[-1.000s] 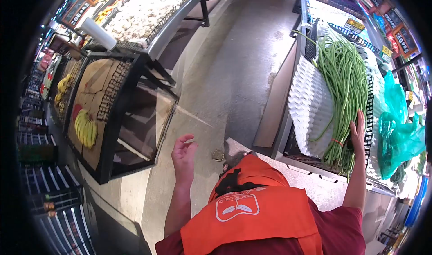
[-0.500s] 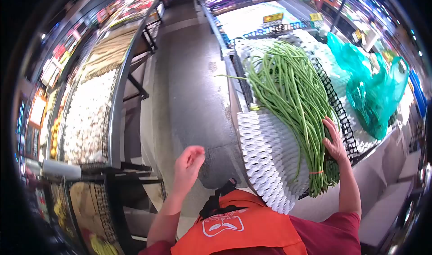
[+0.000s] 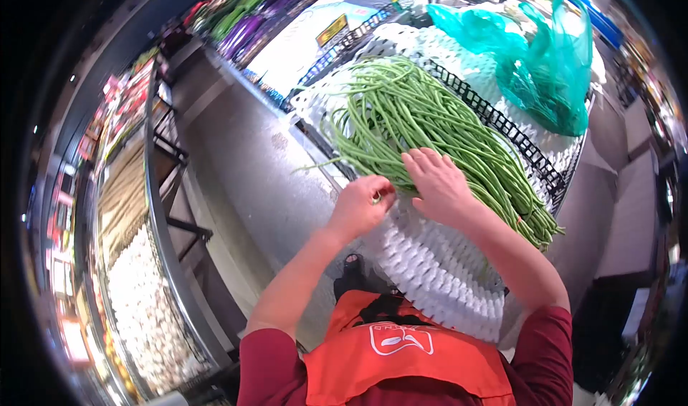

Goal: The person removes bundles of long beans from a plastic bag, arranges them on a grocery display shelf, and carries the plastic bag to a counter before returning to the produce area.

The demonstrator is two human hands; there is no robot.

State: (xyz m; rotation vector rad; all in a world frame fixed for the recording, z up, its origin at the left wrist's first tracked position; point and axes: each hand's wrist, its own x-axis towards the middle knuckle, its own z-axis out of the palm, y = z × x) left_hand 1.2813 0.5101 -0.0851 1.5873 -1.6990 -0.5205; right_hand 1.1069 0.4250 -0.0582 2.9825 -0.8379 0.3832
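Touching green beans (image 3: 448,130), the right hand (image 3: 441,187) sits near the left hand (image 3: 363,204).

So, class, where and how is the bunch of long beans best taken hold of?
Probably by the gathered end of the beans, from above on the person's right: there they lie narrow and close together, while the other end fans out loosely.

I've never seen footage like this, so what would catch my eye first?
Probably the long green beans on white foam netting, right of centre, with the right hand on them and the left hand near their edge. Then the teal plastic bag at upper right and the orange apron at the bottom.
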